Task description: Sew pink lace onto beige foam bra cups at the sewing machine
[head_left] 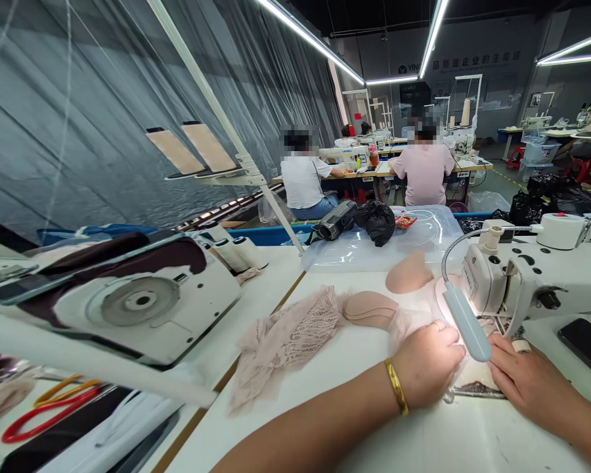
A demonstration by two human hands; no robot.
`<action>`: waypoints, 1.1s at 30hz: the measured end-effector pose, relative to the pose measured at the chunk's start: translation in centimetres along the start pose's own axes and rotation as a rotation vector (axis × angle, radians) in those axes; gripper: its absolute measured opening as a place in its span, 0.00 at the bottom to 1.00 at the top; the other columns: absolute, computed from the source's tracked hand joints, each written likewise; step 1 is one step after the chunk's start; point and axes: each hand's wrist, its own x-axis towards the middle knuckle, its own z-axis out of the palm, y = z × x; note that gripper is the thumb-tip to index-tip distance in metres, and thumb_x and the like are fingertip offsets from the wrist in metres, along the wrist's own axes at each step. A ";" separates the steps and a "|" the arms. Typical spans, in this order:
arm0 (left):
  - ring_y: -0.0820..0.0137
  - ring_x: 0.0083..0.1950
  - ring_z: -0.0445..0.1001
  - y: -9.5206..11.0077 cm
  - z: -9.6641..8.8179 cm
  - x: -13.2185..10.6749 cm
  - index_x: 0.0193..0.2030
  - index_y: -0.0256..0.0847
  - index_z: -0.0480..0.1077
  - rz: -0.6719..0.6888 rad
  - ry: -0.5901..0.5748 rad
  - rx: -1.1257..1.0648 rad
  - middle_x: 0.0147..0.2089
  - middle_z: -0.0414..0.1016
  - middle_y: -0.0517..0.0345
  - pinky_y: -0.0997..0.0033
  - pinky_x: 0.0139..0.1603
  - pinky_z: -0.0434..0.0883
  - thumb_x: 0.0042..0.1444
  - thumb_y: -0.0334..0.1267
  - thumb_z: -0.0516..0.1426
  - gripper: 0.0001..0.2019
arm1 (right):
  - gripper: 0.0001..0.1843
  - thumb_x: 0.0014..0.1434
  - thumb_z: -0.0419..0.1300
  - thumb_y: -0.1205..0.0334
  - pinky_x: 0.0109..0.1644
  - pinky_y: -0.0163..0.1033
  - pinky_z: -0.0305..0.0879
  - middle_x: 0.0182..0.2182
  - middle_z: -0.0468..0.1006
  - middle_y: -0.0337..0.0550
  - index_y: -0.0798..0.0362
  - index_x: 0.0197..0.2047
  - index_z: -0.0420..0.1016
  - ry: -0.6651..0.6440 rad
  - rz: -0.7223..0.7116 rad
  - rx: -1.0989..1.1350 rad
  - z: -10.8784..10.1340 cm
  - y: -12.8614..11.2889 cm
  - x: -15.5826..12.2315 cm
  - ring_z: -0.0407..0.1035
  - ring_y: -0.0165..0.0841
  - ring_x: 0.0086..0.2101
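Note:
My left hand (426,364), with a gold bracelet at the wrist, is closed on pale pink lace fabric (406,323) beside the sewing machine (487,272). My right hand (532,378) lies flat on the machine's bed, fingers stretched toward the needle area and a pale band round one finger. A grey lamp (467,322) on a bent metal neck lights the spot between both hands and hides part of the stitching place. To the left, a lace piece (295,338) spreads over the table, touching stacked beige molded cups (369,307). Another cup (408,272) lies behind them.
A clear plastic lid (438,230) carries a black bag (375,222) and a dark camcorder-like device (335,220). A phone (588,345) lies at right. Another machine (148,305) and thread cones (236,253) stand at left. Two people (305,180) sit ahead at machines.

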 end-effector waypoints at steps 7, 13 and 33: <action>0.61 0.43 0.71 0.1 1.2 0.6 0.39 0.37 0.70 0.024 0.045 0.065 0.39 0.72 0.49 0.60 0.49 0.70 0.68 0.36 0.54 0.08 | 0.16 0.74 0.44 0.66 0.40 0.46 0.70 0.46 0.77 0.46 0.44 0.54 0.70 0.000 0.006 0.009 0.2 0.2 -0.1 0.74 0.41 0.40; 0.57 0.48 0.71 0.9 0.4 0.9 0.41 0.38 0.73 -0.132 0.009 0.054 0.44 0.73 0.47 0.56 0.47 0.70 0.70 0.45 0.55 0.13 | 0.18 0.74 0.43 0.67 0.34 0.44 0.67 0.42 0.78 0.43 0.43 0.56 0.70 -0.018 0.006 -0.041 0.5 0.5 -0.3 0.73 0.40 0.33; 0.67 0.33 0.78 8.1 -7.0 -11.5 0.36 0.42 0.74 -0.193 -0.264 -0.247 0.31 0.79 0.60 0.72 0.30 0.69 0.62 0.39 0.61 0.05 | 0.18 0.72 0.53 0.67 0.55 0.57 0.76 0.62 0.77 0.49 0.44 0.60 0.74 0.216 -0.503 -0.071 1.9 -5.8 1.3 0.73 0.50 0.59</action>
